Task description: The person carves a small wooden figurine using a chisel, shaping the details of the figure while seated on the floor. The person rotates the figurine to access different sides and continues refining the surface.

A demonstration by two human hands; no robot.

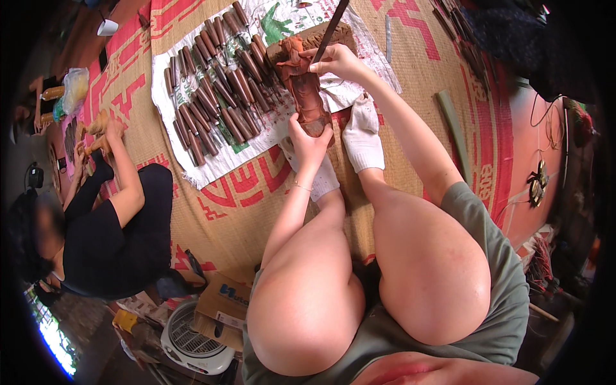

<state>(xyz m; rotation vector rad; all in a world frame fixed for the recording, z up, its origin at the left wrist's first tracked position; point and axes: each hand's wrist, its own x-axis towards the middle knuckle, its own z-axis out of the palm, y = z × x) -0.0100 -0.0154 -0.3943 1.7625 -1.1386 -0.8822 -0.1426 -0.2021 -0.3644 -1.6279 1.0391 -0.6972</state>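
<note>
A reddish-brown carved wooden figure (307, 95) lies lengthwise between my feet, its far end against a rough, worn wooden block (333, 37). My left hand (310, 138) is closed around the figure's near end, thumb and fingers on either side. My right hand (339, 63) pinches a long, dark, thin stick-like tool (332, 29) that slants up and to the right. The tool's lower tip is at the figure's upper part; I cannot make out its end. Just left of the figure, many wood-handled carving chisels (221, 90) lie in rows on a white printed cloth (199, 168).
A red-patterned straw mat (224, 218) covers the floor. At left, a co-worker (122, 224) in black sits holding a pale wooden piece (97, 123). A green strip (454, 131) lies at right, with more tools (459, 38) beyond. A white round appliance (192, 340) and cardboard box (221, 301) stand behind.
</note>
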